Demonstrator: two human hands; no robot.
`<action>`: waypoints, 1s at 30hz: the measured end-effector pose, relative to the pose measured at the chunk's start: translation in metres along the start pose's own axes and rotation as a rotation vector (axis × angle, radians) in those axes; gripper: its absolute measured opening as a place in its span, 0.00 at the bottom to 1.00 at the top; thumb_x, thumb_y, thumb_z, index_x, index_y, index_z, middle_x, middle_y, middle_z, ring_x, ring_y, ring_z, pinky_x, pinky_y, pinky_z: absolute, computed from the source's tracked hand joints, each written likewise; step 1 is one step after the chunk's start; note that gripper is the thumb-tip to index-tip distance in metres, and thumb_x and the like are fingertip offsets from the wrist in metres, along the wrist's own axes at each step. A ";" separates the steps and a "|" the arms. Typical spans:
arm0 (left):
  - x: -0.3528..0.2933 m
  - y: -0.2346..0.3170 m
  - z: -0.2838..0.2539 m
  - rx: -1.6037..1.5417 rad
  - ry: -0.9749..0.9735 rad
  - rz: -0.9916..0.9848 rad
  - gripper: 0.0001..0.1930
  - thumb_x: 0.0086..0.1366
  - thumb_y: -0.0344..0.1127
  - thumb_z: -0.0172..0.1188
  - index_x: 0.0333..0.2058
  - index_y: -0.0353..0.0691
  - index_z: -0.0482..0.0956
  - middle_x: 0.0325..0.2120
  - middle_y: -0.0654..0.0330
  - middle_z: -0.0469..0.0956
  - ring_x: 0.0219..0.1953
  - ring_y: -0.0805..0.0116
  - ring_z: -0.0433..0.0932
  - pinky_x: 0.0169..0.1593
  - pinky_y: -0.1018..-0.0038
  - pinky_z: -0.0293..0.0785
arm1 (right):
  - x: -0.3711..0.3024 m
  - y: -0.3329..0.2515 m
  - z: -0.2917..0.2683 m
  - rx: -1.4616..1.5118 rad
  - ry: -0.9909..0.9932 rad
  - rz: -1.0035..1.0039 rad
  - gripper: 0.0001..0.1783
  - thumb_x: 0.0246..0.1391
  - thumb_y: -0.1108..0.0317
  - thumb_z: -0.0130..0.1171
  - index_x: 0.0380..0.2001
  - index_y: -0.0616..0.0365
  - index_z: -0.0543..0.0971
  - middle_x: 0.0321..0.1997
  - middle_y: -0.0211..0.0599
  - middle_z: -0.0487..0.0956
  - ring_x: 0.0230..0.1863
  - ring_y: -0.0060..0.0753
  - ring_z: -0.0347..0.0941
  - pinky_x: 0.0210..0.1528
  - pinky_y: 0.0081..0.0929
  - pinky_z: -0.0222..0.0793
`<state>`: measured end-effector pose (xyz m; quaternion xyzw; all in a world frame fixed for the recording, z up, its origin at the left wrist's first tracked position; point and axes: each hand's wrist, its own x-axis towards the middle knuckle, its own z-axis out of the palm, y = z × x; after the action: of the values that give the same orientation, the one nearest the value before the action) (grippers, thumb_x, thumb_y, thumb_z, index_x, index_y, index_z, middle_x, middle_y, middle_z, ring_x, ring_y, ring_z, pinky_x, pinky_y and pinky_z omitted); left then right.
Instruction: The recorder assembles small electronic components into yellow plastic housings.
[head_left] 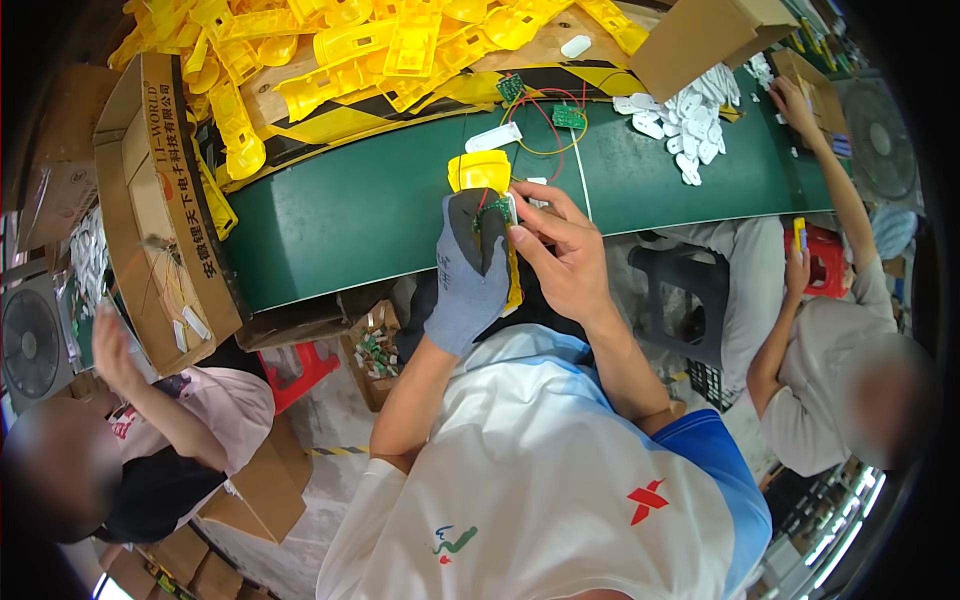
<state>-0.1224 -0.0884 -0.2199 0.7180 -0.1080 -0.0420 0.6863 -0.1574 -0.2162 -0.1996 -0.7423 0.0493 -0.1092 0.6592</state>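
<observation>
1. Fingers [468,225] of the left hand [470,270], covered by a grey knitted work glove, are wrapped around a yellow moulded plastic housing [482,172], which is gripped from its left side.
2. Bare fingers [545,205] of the right hand [565,255] are curled onto the right side of the same housing, where a small green circuit board [495,213] with red wiring is pinched against it (the exact contact of the fingertips cannot be made out).
3. The housing is held upright just over the near edge of the dark green conveyor belt [350,220], with its upper end over the belt surface.
4. Two further green circuit boards joined by red and yellow wires [548,115] are laid on the belt beyond the hands, near its far edge.
5. A white oblong plastic cover [493,138] is lying on the belt just beyond the housing.
6. A heap of yellow plastic housings [330,50] is piled on cardboard along the far edge of the belt.
7. A pile of white plastic covers [690,120] is gathered toward the right end of the belt, beside an open cardboard box [700,35].
8. Another open cardboard box [150,200] is tilted at the left end of the belt.
9. Two other people are seated at the left and right ends; a co-worker's hand [790,100] is reaching onto the belt on the right.
</observation>
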 end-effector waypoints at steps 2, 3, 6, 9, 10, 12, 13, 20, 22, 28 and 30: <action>0.000 -0.002 0.004 0.096 0.015 0.131 0.13 0.64 0.30 0.56 0.47 0.35 0.70 0.38 0.48 0.73 0.38 0.52 0.76 0.41 0.63 0.73 | -0.001 0.001 -0.004 -0.068 -0.017 -0.054 0.19 0.55 0.78 0.60 0.51 0.64 0.79 0.55 0.42 0.75 0.33 0.21 0.74 0.38 0.18 0.71; 0.000 -0.003 0.005 0.092 0.009 0.131 0.13 0.64 0.30 0.56 0.47 0.35 0.70 0.38 0.48 0.73 0.38 0.52 0.76 0.41 0.63 0.73 | -0.001 -0.001 -0.005 -0.093 -0.014 -0.079 0.19 0.54 0.79 0.60 0.51 0.65 0.79 0.55 0.42 0.75 0.31 0.22 0.73 0.37 0.19 0.71; -0.001 0.003 0.004 0.189 0.012 0.254 0.14 0.62 0.28 0.57 0.47 0.35 0.71 0.38 0.46 0.74 0.37 0.49 0.77 0.40 0.62 0.74 | -0.005 -0.011 -0.011 -0.143 -0.027 -0.125 0.19 0.54 0.79 0.59 0.51 0.66 0.78 0.55 0.45 0.75 0.32 0.23 0.72 0.38 0.21 0.71; -0.008 0.027 0.008 0.235 0.010 0.381 0.16 0.60 0.25 0.55 0.48 0.34 0.72 0.37 0.46 0.75 0.37 0.47 0.77 0.40 0.61 0.74 | -0.011 -0.024 -0.020 -0.148 -0.080 -0.206 0.24 0.57 0.76 0.54 0.58 0.67 0.73 0.59 0.50 0.71 0.48 0.39 0.74 0.53 0.29 0.68; -0.009 0.035 0.008 0.126 -0.153 0.210 0.18 0.59 0.26 0.55 0.49 0.33 0.72 0.40 0.44 0.74 0.40 0.45 0.77 0.42 0.60 0.74 | -0.014 -0.029 -0.027 -0.175 -0.087 -0.253 0.28 0.57 0.71 0.56 0.61 0.66 0.70 0.61 0.52 0.70 0.55 0.47 0.72 0.60 0.32 0.64; -0.033 0.028 0.026 -0.201 -0.289 -0.074 0.31 0.57 0.33 0.58 0.59 0.31 0.64 0.54 0.36 0.67 0.57 0.36 0.68 0.58 0.56 0.67 | -0.021 -0.031 -0.042 -0.217 -0.050 -0.308 0.35 0.55 0.65 0.60 0.64 0.65 0.65 0.63 0.53 0.69 0.59 0.50 0.71 0.62 0.34 0.62; -0.027 0.045 0.029 0.011 -0.430 0.158 0.37 0.57 0.35 0.58 0.64 0.31 0.56 0.58 0.33 0.61 0.61 0.33 0.62 0.62 0.54 0.63 | -0.026 -0.038 -0.053 -0.219 -0.048 -0.334 0.35 0.55 0.65 0.60 0.64 0.65 0.65 0.63 0.53 0.69 0.59 0.50 0.71 0.62 0.34 0.62; -0.001 0.085 0.037 0.100 -1.035 -0.287 0.48 0.60 0.44 0.64 0.69 0.34 0.42 0.51 0.39 0.71 0.41 0.44 0.79 0.46 0.60 0.76 | -0.047 -0.052 -0.124 -0.391 -0.148 0.210 0.45 0.48 0.69 0.66 0.69 0.53 0.59 0.54 0.55 0.77 0.54 0.53 0.76 0.57 0.34 0.68; 0.009 0.096 0.020 0.306 -0.740 0.011 0.45 0.59 0.43 0.65 0.68 0.35 0.50 0.39 0.45 0.78 0.32 0.49 0.80 0.40 0.61 0.77 | -0.048 -0.047 -0.152 -0.620 -0.089 0.098 0.44 0.48 0.70 0.66 0.68 0.55 0.58 0.52 0.54 0.78 0.53 0.52 0.77 0.55 0.36 0.70; 0.126 0.093 -0.018 0.869 0.341 0.380 0.39 0.55 0.47 0.69 0.59 0.28 0.64 0.45 0.42 0.76 0.46 0.45 0.73 0.51 0.58 0.69 | -0.006 -0.025 -0.293 -0.968 0.592 0.251 0.34 0.53 0.60 0.64 0.61 0.58 0.66 0.52 0.56 0.76 0.49 0.57 0.75 0.47 0.41 0.72; 0.153 0.094 -0.023 0.907 0.315 0.223 0.38 0.54 0.49 0.70 0.57 0.32 0.67 0.45 0.47 0.78 0.48 0.45 0.74 0.52 0.58 0.69 | 0.011 0.003 -0.342 -1.121 0.613 0.152 0.33 0.54 0.57 0.64 0.60 0.59 0.68 0.51 0.55 0.75 0.49 0.58 0.74 0.48 0.42 0.71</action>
<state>0.0225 -0.1016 -0.1115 0.9262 -0.0865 0.1920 0.3128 -0.2239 -0.5496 -0.1644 -0.9037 0.3375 -0.2272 0.1333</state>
